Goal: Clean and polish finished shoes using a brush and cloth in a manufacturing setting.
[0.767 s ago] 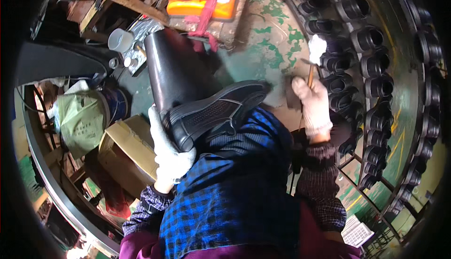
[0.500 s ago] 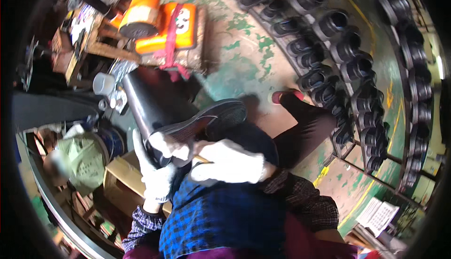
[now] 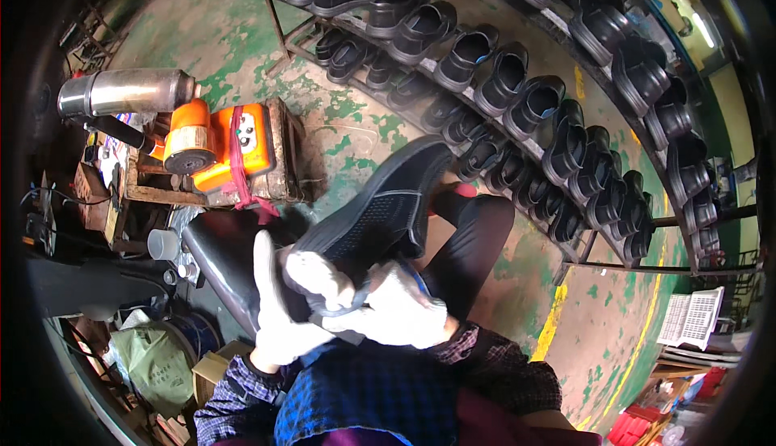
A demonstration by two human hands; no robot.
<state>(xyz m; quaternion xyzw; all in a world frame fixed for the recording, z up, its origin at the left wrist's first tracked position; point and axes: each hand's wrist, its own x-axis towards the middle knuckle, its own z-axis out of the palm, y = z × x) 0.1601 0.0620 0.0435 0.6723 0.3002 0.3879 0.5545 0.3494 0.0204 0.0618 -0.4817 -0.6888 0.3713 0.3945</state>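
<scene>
A black shoe with a perforated patch on its side is held up in front of me, one end pointing away to the upper right. My left hand, in a white glove, grips its near end. One finger or the thumb stands out straight, while the other fingers wrap over the shoe. At the shoe's near right side is my right hand, also white-gloved, with fingers closed against it. Whether anything small is inside those fingers is hidden. Below both hands is a blue checked apron over my lap.
Ahead on the left, an orange machine tied with a red strap rests on a wooden stand. A glossy black padded surface lies beside my left hand. Racks of black shoes curve along the right. A white crate stands at far right.
My view has swung toward the shoe racks. The shoe is raised and turned, showing more of its side and upper. A thin yellowish stick seen by my right fingers earlier is out of sight.
</scene>
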